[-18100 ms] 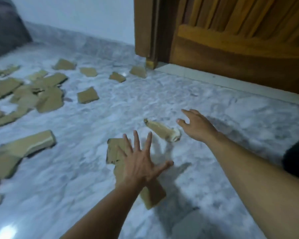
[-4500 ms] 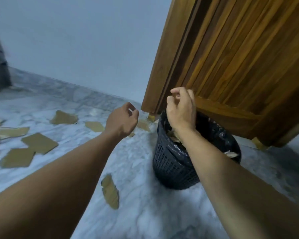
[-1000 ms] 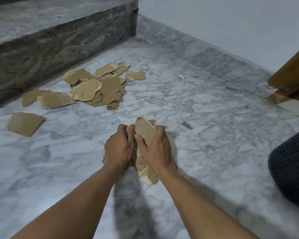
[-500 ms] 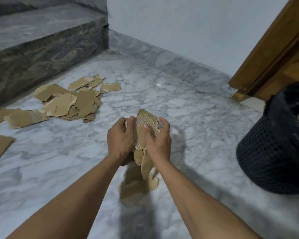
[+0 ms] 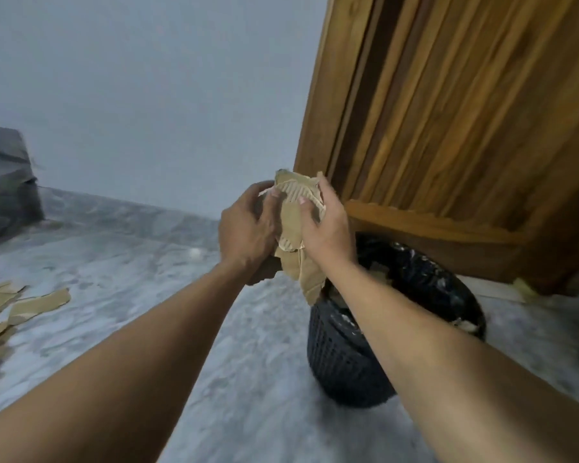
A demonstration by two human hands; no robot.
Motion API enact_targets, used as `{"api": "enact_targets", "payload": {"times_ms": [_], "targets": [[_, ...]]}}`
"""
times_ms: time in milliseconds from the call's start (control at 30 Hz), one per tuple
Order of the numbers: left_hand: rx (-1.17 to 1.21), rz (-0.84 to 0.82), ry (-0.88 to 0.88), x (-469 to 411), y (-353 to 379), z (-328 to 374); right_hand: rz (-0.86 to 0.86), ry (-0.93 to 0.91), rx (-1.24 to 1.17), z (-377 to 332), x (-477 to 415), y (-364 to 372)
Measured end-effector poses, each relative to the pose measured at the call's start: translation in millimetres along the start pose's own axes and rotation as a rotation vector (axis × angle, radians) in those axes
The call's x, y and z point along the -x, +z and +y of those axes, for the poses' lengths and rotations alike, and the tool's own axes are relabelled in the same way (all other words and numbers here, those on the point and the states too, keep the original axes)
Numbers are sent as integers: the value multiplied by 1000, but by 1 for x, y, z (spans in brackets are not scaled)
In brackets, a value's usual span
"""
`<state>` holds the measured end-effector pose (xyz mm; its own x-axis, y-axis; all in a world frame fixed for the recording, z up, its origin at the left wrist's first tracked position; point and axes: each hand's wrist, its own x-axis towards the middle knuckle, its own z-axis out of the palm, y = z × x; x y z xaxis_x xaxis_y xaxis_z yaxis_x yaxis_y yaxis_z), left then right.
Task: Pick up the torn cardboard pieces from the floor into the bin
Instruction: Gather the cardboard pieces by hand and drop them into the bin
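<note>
Both — left hand, right hand — curl fingers round cardboard pieces, seemingly above the bin.

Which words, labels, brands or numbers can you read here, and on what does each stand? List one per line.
None can be read.
The held cardboard pieces show only plain brown faces and corrugation; the bin, the wooden door and the floor pieces carry no visible print.

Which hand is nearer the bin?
Right. The right hand grips the cardboard just above the bin's left rim; the left hand grips it too, farther left, over the floor.
</note>
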<state>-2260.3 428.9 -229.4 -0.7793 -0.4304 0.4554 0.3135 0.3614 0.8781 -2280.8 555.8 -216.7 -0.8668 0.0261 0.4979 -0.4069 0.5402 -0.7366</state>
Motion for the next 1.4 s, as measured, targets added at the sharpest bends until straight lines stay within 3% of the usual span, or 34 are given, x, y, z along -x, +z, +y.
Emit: {"api": "enact_targets", "payload": {"times_ms": [133, 233, 367, 433, 600, 767, 900, 1000, 1133, 1200, 1300, 1400], "targets": [[104, -122, 20, -2, 93, 49, 160, 44, 118, 30, -34, -88], [76, -263, 17, 11, 147, 62, 192, 194, 214, 62, -40, -135], [-51, -488, -40, 19, 171, 48, -14, 435, 406, 97, -40, -164], [-57, -492, -58, 16, 162, 40, -101, 521, 411, 96, -41, -166], [-150, -262, -32, 7, 94, 10, -150, 428, 343, 59, -41, -125], [-211, -127, -151, 21, -2, -52, -218, 224, 248, 11, -13, -25], [-380, -22, -244, 64, -97, -115, -270, 40, 169, -11, 57, 61], [-512, 37, -347, 118, -169, -165, -487, 22, 108, -5, 147, 122], [-809, 95, -421, 207, -240, -213, -961, 45, 284, 17, 280, 181], [-962, 66, -461, 244, -267, -225, -1088, -49, 417, 23, 332, 200], [-1103, -7, -540, 277, -304, -244, -1105, -278, 581, 21, 372, 224], [-1130, 6, -641, 284, -333, -256, -1053, -326, 610, 10, 369, 254]]}}
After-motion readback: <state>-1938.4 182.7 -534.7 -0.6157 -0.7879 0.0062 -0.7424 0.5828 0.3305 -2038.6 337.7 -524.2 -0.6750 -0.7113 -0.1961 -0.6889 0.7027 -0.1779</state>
